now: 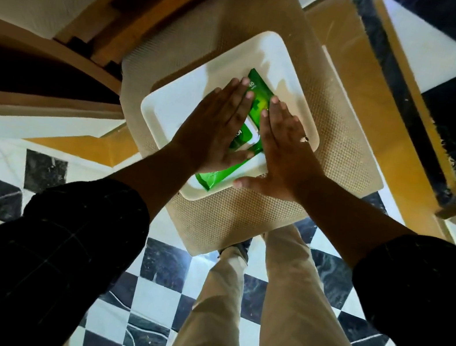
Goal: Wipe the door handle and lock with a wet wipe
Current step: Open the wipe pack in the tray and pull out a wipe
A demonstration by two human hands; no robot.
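Observation:
A green pack of wet wipes (255, 106) with a white flap lid lies in a white square tray (172, 102) on a beige stool (331, 148). My left hand (216, 128) rests flat on the pack's left side, fingers stretched out together. Flat against the pack's right side lies my right hand (283, 146), with a ring on one finger and its thumb near the tray's front rim. Both hands cover much of the pack. No door handle or lock is in view.
The stool stands on a black-and-white checkered floor (167, 269). Brown wooden framing (146, 6) and a pale wall are at the upper left. A raised yellow-edged step (393, 89) runs at the upper right. My legs in beige trousers (239, 327) are below the stool.

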